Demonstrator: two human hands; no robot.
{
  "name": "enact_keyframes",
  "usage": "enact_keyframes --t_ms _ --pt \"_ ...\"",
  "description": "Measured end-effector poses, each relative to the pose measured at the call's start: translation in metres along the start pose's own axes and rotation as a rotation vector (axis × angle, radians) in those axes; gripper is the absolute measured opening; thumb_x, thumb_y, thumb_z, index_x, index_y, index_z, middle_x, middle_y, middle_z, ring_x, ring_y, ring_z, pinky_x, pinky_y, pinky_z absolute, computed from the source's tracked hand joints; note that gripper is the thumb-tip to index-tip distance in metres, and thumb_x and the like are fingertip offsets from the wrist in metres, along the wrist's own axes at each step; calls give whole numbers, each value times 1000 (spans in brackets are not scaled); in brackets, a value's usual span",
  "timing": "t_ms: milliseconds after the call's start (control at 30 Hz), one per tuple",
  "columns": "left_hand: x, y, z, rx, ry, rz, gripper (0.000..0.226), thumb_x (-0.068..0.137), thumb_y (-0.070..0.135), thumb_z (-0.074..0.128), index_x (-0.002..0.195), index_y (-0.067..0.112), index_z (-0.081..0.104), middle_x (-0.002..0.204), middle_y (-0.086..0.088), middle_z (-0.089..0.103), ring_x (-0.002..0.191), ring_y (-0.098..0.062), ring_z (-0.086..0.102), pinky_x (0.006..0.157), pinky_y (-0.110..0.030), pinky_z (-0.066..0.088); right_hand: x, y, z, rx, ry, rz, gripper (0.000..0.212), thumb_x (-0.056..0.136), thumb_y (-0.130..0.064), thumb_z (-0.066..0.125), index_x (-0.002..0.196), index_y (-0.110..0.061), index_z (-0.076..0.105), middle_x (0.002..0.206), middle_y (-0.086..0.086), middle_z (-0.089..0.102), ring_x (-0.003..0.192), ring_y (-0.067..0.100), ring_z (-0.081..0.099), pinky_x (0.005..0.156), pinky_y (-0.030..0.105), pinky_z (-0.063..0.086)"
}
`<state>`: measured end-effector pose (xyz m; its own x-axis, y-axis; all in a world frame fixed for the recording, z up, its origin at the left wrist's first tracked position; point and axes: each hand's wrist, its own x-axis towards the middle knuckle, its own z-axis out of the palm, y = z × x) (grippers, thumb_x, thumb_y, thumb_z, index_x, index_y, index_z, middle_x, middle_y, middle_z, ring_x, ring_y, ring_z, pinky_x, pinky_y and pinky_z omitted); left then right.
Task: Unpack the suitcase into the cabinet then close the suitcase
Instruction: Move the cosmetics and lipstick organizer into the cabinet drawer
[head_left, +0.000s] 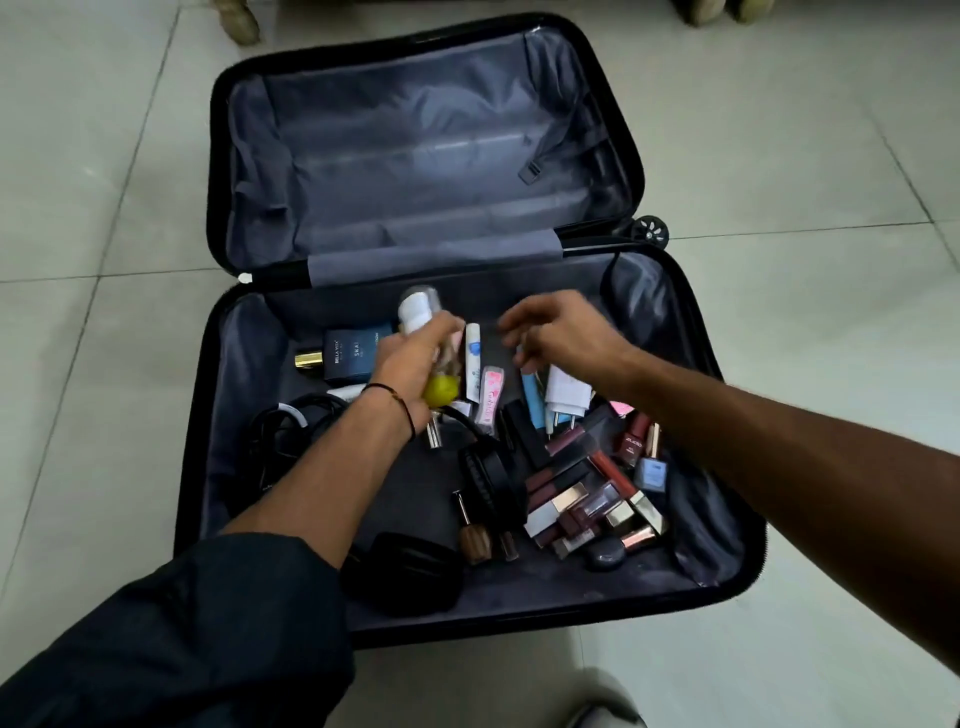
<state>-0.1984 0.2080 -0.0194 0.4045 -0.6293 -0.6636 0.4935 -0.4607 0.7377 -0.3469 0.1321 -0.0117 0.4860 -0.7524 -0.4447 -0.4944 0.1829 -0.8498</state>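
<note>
Pale tiled floor (104, 208) under us, black suitcase (415, 156) lying flat open on it, far half showing grey lining, near half holding loose toiletries. Our left hand (415, 364) grips a clear bottle (418, 312) with a white cap plus a yellow-capped item (440, 391). Our right hand (561, 332) hovers just beside it over the white charger (566, 392), fingers curled down; blurred, so we can't tell whether it holds anything. Blue perfume box (353, 351), headphones (493, 478) and lipsticks (587, 509) lie in the near half.
</note>
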Motion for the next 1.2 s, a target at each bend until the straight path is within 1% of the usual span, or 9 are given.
enact_keyframes --t_ms 167,300,467,600,833,933,1033,1100,1200 --pt "1 8 -11 188 58 -31 14 81 15 61 72 9 52 53 -4 45 33 -12 40 40 -17 38 8 12 -30 -252 338 36 24 85 2 49 87 -14 67 85 8 72 78 25 70 75 38 61" --pt "5 4 -18 347 5 -36 26 81 26 67 95 6 58 57 -5 50 35 -11 45 39 -18 39 16 13 -25 -612 266 -11 18 93 -15 52 101 -7 66 103 13 70 95 31 65 83 39 53" --pt "11 5 -22 430 0 59 18 81 25 62 87 8 61 70 -9 57 52 -20 50 51 -25 43 33 7 2 -1135 192 -38 47 101 -46 46 121 -5 57 125 20 60 118 37 51 96 44 40" --pt "12 11 -19 429 -9 59 5 80 9 61 78 6 57 67 -10 53 49 -17 47 51 -24 42 46 8 14 -1186 170 95 55 94 -51 56 130 -10 55 133 20 53 125 38 45 105 48 33" --pt "24 19 -16 462 -16 4 15 68 5 70 69 6 56 59 -10 50 49 -21 49 49 -25 44 39 8 8 -758 254 60 48 93 -49 53 114 -7 63 120 21 59 113 38 51 94 41 39" --pt "38 16 -8 630 -27 30 19 70 15 76 75 6 60 69 -11 59 55 -22 57 51 -25 48 23 -4 -7 -166 301 -14 28 93 -40 54 83 -14 62 83 6 61 79 22 55 69 34 42" --pt "46 13 3 1027 35 144 42 73 34 75 104 7 66 100 -14 67 90 -31 66 71 -31 50 11 -15 -24 360 192 62 19 80 -34 57 82 -15 58 72 5 59 66 21 56 71 36 46" --pt "47 12 11 1171 72 216 47 80 34 72 117 6 62 116 -17 64 105 -35 62 80 -33 49 7 -12 -31 464 107 141 19 75 -29 58 85 -12 56 71 8 58 61 23 55 71 41 48" --pt "46 10 20 1261 111 254 48 84 30 69 123 4 59 125 -20 61 113 -37 60 88 -36 49 0 -3 -36 411 113 248 16 75 -24 63 85 -12 57 64 4 51 49 17 47 52 26 44"
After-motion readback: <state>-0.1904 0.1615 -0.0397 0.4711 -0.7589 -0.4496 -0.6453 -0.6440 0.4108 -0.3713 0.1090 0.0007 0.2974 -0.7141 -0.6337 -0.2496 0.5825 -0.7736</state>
